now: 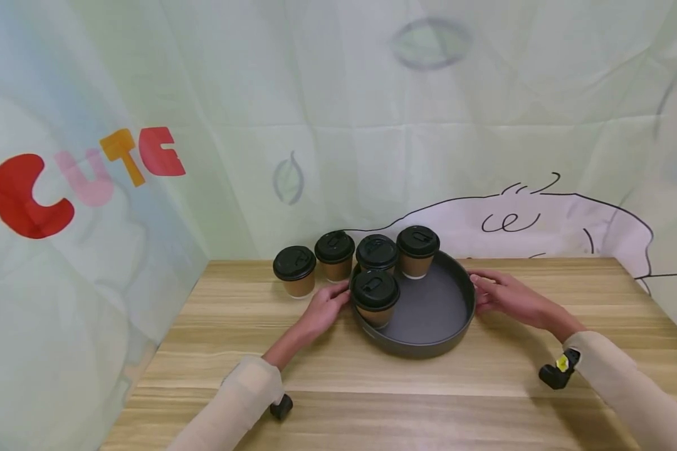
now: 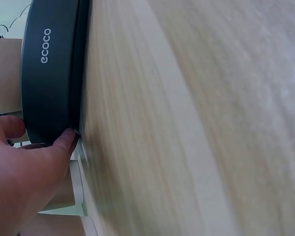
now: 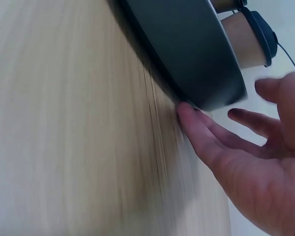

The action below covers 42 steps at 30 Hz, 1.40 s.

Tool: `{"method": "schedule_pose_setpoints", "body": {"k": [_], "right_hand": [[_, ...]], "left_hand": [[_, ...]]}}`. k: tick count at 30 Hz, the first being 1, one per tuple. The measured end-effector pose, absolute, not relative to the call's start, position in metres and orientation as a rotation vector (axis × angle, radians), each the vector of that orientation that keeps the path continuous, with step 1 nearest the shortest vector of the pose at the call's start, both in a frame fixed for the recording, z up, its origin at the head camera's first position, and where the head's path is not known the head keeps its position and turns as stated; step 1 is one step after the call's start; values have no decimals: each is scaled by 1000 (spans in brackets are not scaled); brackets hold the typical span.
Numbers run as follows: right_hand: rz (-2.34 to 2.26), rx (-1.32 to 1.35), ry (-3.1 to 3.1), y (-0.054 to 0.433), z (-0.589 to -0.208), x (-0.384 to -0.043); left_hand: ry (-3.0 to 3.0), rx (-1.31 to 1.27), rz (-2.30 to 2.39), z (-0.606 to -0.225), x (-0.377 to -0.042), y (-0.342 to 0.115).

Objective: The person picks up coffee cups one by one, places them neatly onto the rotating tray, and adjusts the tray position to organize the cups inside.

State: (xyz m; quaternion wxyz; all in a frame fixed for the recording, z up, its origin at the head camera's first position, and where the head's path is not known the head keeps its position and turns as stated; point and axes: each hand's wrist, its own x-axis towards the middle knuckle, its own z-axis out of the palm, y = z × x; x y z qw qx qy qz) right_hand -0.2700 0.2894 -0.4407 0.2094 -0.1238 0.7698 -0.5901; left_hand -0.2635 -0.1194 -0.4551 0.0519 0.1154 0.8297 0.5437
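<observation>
A round dark grey tray (image 1: pixel 429 313), marked "ecoco" on its wall, is between both hands on the wooden table. My left hand (image 1: pixel 326 308) grips its left side, thumb at the wall and fingertips (image 2: pixel 66 137) at the bottom edge. Across from it, the right hand (image 1: pixel 508 297) touches the lower edge with fairly straight fingers (image 3: pixel 201 130), its thumb off the wall. A lidded brown paper cup (image 1: pixel 375 297) stands at the tray's front left and another (image 1: pixel 417 254) at the back. A third cup (image 1: pixel 377 250) shows between them, its base hidden.
Two more brown cups with black lids, one at far left (image 1: pixel 294 269) and one beside it (image 1: pixel 335 255), stand on the table left of the tray. A printed curtain (image 1: pixel 338 125) hangs right behind the table's back edge. Each wrist carries a small black camera.
</observation>
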Motion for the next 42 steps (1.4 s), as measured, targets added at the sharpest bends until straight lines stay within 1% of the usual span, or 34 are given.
{"method": "schedule_pose_setpoints", "body": {"k": [5,10,19,23,27,33,42], "right_hand": [[-1697,-302,2170,279,-444,-277],[-1722,-275,2134,282,-443,-276],[-1553,-329,1894,298,-430,-263],[-1512,-297,1936,299,-426,-263],[-1589,-250,2021,296,-429,-269],[-1666,-237,1985,289,-435,-277],[-1685,-284,1871,291,-438,-275]], "left_hand": [[2519,366,1652,-455,-262,-119],[2511,362,1636,-455,-260,-119],[2489,348,1651,-454,-259,-120],[2502,339,1633,-453,-257,-120],[2488,331,1638,-454,-257,-119],[2468,328,1660,-454,-256,-118],[2475,320,1659,-454,-256,-119]]}}
